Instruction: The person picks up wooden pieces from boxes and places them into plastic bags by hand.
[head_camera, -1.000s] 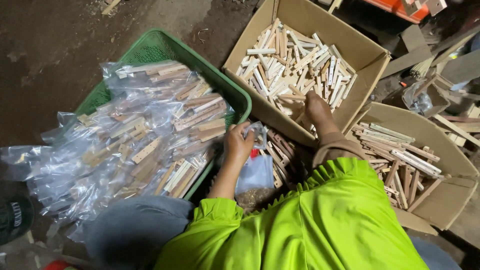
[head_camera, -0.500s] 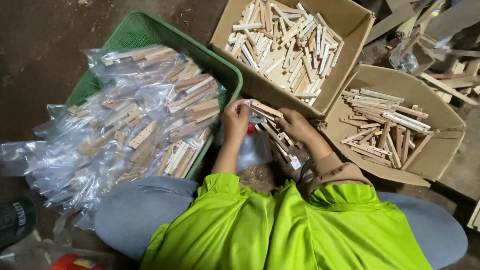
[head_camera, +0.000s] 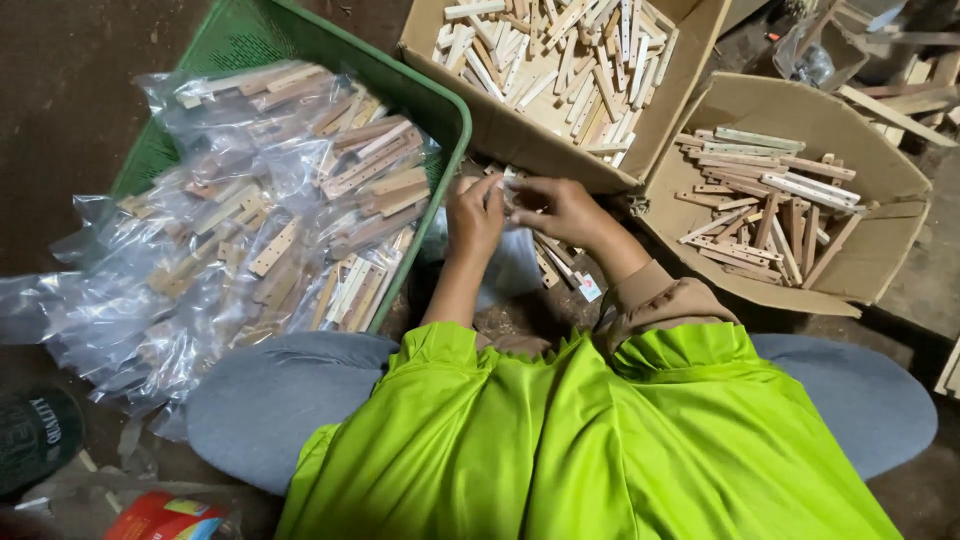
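Left hand (head_camera: 474, 215): fingers curled shut on the sticks (head_camera: 512, 183).
Right hand (head_camera: 562, 208): fingers pinched on the same sticks.
Sticks: between green basket (head_camera: 440, 92) and box (head_camera: 520, 140), above a clear bag (head_camera: 505, 265).

Seen from above, a person in a bright green shirt (head_camera: 560, 440) sits on the floor. The left hand (head_camera: 474, 212) and right hand (head_camera: 565, 208) meet at center, pinching small wooden sticks (head_camera: 512, 182) over a clear bag (head_camera: 510, 268). At 10 o'clock, a green basket (head_camera: 440, 95) holds bagged sticks. Two cardboard boxes (head_camera: 520, 140) of loose sticks sit at 12 and 2 o'clock.
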